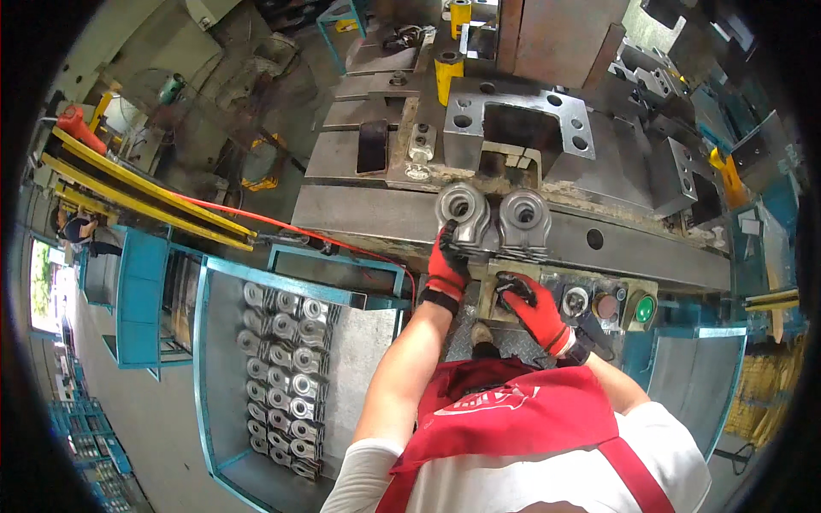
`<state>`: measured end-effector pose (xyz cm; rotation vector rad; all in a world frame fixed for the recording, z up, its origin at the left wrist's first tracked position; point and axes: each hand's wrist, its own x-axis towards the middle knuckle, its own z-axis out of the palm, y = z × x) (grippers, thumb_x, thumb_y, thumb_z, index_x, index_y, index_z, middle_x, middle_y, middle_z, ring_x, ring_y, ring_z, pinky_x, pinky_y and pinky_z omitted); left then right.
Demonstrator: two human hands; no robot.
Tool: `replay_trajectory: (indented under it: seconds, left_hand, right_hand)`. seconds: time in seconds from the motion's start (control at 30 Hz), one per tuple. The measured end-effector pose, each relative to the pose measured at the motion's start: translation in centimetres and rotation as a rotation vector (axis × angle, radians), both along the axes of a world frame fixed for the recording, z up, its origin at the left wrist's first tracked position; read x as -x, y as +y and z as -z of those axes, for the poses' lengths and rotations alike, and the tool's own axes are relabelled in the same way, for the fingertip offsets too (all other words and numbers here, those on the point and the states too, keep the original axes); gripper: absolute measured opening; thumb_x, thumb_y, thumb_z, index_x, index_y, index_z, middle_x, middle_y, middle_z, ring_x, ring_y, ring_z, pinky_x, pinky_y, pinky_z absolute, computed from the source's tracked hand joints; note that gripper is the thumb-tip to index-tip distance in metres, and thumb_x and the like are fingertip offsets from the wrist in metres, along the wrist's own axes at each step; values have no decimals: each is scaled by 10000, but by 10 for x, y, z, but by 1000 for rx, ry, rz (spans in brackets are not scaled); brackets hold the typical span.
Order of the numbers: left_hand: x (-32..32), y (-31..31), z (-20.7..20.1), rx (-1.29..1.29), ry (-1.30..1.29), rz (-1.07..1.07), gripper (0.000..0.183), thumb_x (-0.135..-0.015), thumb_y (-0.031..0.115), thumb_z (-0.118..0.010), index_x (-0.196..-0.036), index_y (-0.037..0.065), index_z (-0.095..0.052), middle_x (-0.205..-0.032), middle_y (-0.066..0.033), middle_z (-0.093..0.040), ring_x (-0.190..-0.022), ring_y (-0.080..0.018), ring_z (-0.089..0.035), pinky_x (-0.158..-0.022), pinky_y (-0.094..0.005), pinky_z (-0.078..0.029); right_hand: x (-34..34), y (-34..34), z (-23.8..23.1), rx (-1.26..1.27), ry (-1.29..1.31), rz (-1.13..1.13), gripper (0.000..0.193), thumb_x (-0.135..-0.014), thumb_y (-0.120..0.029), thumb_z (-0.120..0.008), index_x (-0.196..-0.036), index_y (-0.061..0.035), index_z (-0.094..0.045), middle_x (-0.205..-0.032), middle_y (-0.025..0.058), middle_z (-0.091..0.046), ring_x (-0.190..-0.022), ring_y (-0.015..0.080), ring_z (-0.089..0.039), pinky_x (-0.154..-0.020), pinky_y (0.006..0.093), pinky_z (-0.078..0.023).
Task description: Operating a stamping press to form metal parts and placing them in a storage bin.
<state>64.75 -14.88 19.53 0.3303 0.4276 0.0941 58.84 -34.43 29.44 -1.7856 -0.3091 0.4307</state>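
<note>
Two stacks of grey metal ring-shaped parts stand side by side on the front ledge of a press bed: a left stack and a right stack. My left hand, in a red and black glove, grips the near left side of the left stack; part of its grip is hidden. Lower and to the right, my right hand wears the same kind of glove. Its fingers are curled at the left end of a control panel, and whatever they may hold cannot be made out.
A blue-framed bin at left holds rows of similar metal parts. On the panel sits a green button beside dark round controls. Behind the ledge stands a steel die block with yellow posts. An orange hose crosses at left.
</note>
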Motion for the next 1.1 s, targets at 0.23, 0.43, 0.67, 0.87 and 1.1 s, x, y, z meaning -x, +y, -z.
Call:
replay_trajectory:
  seconds: [0.23,0.43,0.67,0.87,1.1]
  left_hand:
    - [22,13,-23,-15,44,69,346,-879,259,-451,-1134,44,-542,-1099,-98,-601,-997,-241,-571,-912,-362,-422]
    - [20,17,11,-1,-58,28,338,-890,234,-440,-1131,16,-532,-1120,-105,-585,-1017,-227,-560,-928,-349,-413]
    - [68,28,33,-14,-25,7,404,-884,288,-439,-1167,11,-517,-1143,-119,-574,-1040,-229,-554,-938,-356,-415]
    - [164,38,43,-96,-59,-243,365,-890,236,-476,-1183,21,-504,-1134,-101,-567,-1047,-207,-535,-926,-339,-418]
    - [334,95,-1,-413,-75,-713,418,-892,322,-490,-1173,13,-492,-1121,-116,-569,-1003,-215,-564,-911,-393,-437]
  right_hand:
    - [-4,-2,8,35,-58,-27,372,-804,-135,-628,-1153,-40,-542,-972,122,-630,-873,150,-590,-785,275,-449]
    - [-6,10,2,-10,-87,-73,375,-812,-129,-621,-1164,-34,-535,-988,103,-630,-884,137,-585,-790,263,-447]
    - [-5,23,-25,-74,31,-142,376,-842,-101,-581,-1198,-5,-506,-1033,44,-608,-924,83,-537,-829,230,-421]
    - [12,67,-39,-180,-21,-182,320,-859,-70,-538,-1160,36,-516,-1035,60,-604,-936,119,-552,-846,253,-423]
    - [54,218,15,-88,-101,-414,406,-854,-142,-589,-1203,35,-480,-1180,115,-544,-1087,182,-500,-950,311,-365]
